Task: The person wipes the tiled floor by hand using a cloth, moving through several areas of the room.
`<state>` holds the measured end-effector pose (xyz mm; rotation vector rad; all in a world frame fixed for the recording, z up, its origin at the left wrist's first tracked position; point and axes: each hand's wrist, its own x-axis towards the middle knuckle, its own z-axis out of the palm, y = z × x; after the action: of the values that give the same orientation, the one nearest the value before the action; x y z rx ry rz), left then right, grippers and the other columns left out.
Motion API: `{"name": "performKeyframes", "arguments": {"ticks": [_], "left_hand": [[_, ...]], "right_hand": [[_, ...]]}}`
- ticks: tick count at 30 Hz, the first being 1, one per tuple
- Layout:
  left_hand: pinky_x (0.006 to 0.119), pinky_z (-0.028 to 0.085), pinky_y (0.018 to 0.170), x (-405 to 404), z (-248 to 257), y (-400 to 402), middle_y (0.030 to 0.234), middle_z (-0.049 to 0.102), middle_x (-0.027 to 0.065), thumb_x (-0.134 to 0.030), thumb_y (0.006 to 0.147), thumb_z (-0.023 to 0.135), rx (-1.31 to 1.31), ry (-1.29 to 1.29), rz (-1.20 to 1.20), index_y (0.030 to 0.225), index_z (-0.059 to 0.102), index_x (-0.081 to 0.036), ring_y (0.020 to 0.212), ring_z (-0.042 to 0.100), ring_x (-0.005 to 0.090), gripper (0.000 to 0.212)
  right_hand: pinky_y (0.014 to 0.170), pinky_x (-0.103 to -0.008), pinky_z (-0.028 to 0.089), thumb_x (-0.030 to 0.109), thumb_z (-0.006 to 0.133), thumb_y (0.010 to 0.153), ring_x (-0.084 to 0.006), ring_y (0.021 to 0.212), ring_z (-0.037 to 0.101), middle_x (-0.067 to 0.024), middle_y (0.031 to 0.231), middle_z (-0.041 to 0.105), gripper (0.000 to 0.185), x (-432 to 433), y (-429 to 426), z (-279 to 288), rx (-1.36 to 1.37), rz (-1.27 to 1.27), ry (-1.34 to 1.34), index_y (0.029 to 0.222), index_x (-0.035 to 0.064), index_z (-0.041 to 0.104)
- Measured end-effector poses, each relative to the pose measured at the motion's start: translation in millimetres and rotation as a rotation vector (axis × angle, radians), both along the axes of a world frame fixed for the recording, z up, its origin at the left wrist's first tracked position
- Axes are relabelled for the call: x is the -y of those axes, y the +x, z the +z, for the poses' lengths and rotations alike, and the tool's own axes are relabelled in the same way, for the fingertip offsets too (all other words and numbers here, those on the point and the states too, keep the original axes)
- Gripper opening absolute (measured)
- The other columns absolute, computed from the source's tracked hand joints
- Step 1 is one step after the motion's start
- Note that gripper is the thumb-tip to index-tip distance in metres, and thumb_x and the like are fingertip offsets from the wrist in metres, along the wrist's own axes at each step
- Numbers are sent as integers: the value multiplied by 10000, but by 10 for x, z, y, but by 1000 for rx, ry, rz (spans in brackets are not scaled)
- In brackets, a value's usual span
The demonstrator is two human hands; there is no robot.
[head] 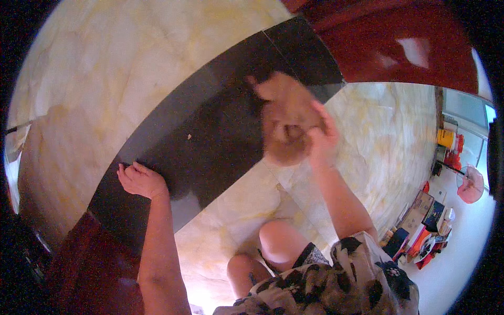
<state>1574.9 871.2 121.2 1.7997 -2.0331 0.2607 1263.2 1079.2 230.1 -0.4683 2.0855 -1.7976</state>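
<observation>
A brown cloth (286, 114), blurred and bunched, lies across the black stone threshold slab (220, 126); its near end overlaps the marbled tile. My right hand (325, 136) grips the cloth at its right side, and blur hides some of the fingers. At the slab's left part is my left hand (142, 180), its fingers loosely curled and nothing visible in it. A small pale crumb or chip (189, 137) sits on the slab between my two hands.
Glossy dark red door frames (393, 47) flank the slab's ends, another red panel (106, 260) being at lower left. Cream marbled floor tiles (130, 67) spread on both sides. My bent knees (281, 240) are close below. Boxes and assorted items (423, 220) stand along the right wall.
</observation>
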Motion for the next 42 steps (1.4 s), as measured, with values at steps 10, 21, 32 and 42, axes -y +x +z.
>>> {"name": "performKeyframes", "arguments": {"ticks": [10, 21, 32, 42], "left_hand": [[477, 338, 932, -23, 25, -205, 1167, 531, 209, -174, 869, 487, -58, 38, 16, 808, 547, 14, 1117, 460, 371, 206], [467, 337, 904, -28, 171, -141, 1117, 554, 143, -168, 807, 593, -106, 0, -56, 828, 571, -58, 1068, 470, 351, 114], [369, 396, 679, -470, 267, -870, 813, 582, 31, -135, 673, 713, -489, 211, -548, 795, 663, -130, 779, 528, 238, 133], [351, 390, 671, -473, 196, -961, 802, 574, 11, -127, 683, 696, -414, 149, -595, 793, 633, -115, 786, 520, 213, 127]], "right_hand": [[930, -379, 421, 35, 454, 759, -303, 1126, 480, -163, 1285, 439, 599, -807, -1390, -660, 20, -578, 170, 1344, 15, 327], [889, -516, 369, 180, 578, 685, -341, 1144, 413, -102, 1254, 483, 623, 1177, 140, -685, -1077, 498, 759, 1292, 194, 437], [894, -514, 349, 191, 592, 684, -333, 1156, 396, -73, 1295, 446, 660, 1161, 219, -746, -1141, 606, 742, 1316, 234, 405], [917, -459, 331, 165, 512, 694, -305, 1150, 409, -59, 1294, 448, 619, 1188, 208, -721, -1177, 560, 754, 1304, 229, 429]]}}
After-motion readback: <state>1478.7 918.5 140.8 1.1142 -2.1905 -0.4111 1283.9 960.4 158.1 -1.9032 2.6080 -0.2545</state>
